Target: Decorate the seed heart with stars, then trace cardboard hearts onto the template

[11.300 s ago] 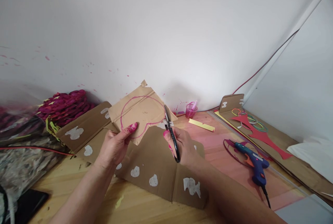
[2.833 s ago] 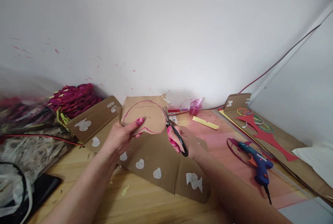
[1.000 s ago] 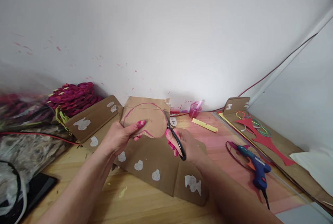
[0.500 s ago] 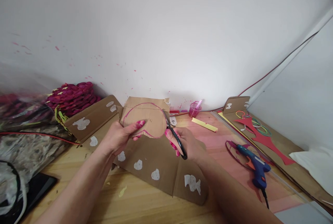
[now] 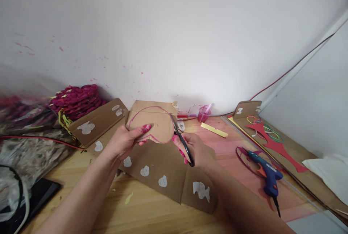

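My left hand (image 5: 130, 138) grips a piece of cardboard (image 5: 159, 121) by its lower left, thumb on top. A rounded outline in pink-purple marker runs across this piece, dipping to a notch at the bottom. Black-handled scissors (image 5: 182, 142) are in my right hand (image 5: 193, 147), their blades along the outline at the piece's right side. Pink paint stains the fingers of both hands. Below the held piece, a larger folded cardboard sheet (image 5: 168, 167) with torn white patches lies on the wooden table (image 5: 152, 216).
A blue glue gun (image 5: 268, 176) lies at right, its cord trailing forward. Near the wall stand a pink-stained cup (image 5: 203, 114) and a yellow strip (image 5: 214, 130). Red paper cutouts (image 5: 274, 145) rest on cardboard farther right. Magenta-painted pieces (image 5: 77, 101) are stacked at left, beside clear plastic bags (image 5: 35, 158).
The view has shifted very slightly. Both hands, the cardboard piece and the scissors keep nearly the same positions.
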Tool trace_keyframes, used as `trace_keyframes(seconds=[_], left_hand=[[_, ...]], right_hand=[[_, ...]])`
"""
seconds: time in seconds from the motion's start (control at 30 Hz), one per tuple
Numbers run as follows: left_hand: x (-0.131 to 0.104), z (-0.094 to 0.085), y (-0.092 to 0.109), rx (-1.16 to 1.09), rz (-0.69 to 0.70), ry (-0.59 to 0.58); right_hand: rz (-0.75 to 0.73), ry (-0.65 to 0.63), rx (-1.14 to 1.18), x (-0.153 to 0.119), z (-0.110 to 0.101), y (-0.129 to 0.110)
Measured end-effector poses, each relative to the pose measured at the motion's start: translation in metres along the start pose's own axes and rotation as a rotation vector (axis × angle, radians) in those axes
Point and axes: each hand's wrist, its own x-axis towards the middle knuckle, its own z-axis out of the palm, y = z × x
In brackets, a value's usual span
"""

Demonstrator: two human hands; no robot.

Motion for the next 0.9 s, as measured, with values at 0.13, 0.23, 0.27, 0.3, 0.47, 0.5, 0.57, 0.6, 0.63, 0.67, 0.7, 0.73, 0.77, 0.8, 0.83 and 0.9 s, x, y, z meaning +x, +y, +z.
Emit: trace_keyframes(seconds=[0.13, 0.23, 0.27, 0.3, 0.47, 0.5, 0.57, 0.6, 0.63, 0.67, 0.7, 0.73, 0.77, 0.8, 0.83, 0.9], left_hand=[[0.002, -0.004, -0.002, -0.032, 0.017, -0.053], [0.006, -0.009, -0.004, -0.059, 0.006, -0.065], [0.008, -0.011, -0.005, -0.072, -0.004, -0.064], [0.01, -0.011, -0.005, -0.095, -0.015, -0.056], [0.005, 0.003, -0.008, -0.483, 0.096, 0.036], [0.001, 0.009, -0.011, -0.554, 0.139, 0.018], [-0.007, 0.021, -0.02, -0.598, 0.193, -0.039], [-0.01, 0.027, -0.025, -0.584, 0.196, -0.053], [-0.013, 0.032, -0.03, -0.562, 0.182, -0.047], [-0.014, 0.035, -0.035, -0.546, 0.152, -0.021], [-0.015, 0.038, -0.039, -0.537, 0.13, 0.025], [-0.015, 0.039, -0.041, -0.533, 0.114, 0.083], [-0.014, 0.039, -0.042, -0.531, 0.109, 0.143], [-0.012, 0.039, -0.042, -0.526, 0.11, 0.194], [-0.011, 0.037, -0.041, -0.517, 0.115, 0.227], [-0.009, 0.035, -0.038, -0.488, 0.139, 0.239]], right_hand=[[-0.022, 0.022, 0.008, 0.001, 0.004, 0.0], [-0.063, 0.052, -0.009, 0.005, 0.007, 0.006], [-0.076, 0.064, -0.022, 0.006, 0.008, 0.007], [-0.089, 0.078, -0.034, 0.007, 0.008, 0.008], [-0.127, 0.164, -0.063, 0.006, 0.006, 0.003], [-0.133, 0.177, -0.056, 0.006, 0.006, 0.004], [-0.154, 0.183, -0.014, 0.009, 0.009, 0.007], [-0.163, 0.178, 0.012, 0.011, 0.011, 0.01], [-0.168, 0.166, 0.034, 0.012, 0.013, 0.012], [-0.169, 0.151, 0.049, 0.013, 0.016, 0.015], [-0.164, 0.13, 0.057, 0.014, 0.018, 0.017], [-0.154, 0.109, 0.059, 0.013, 0.021, 0.019], [-0.138, 0.088, 0.066, 0.012, 0.022, 0.02], [-0.116, 0.061, 0.079, 0.011, 0.024, 0.02], [-0.092, 0.034, 0.1, 0.01, 0.024, 0.019], [-0.069, -0.018, 0.154, 0.009, 0.025, 0.018]])
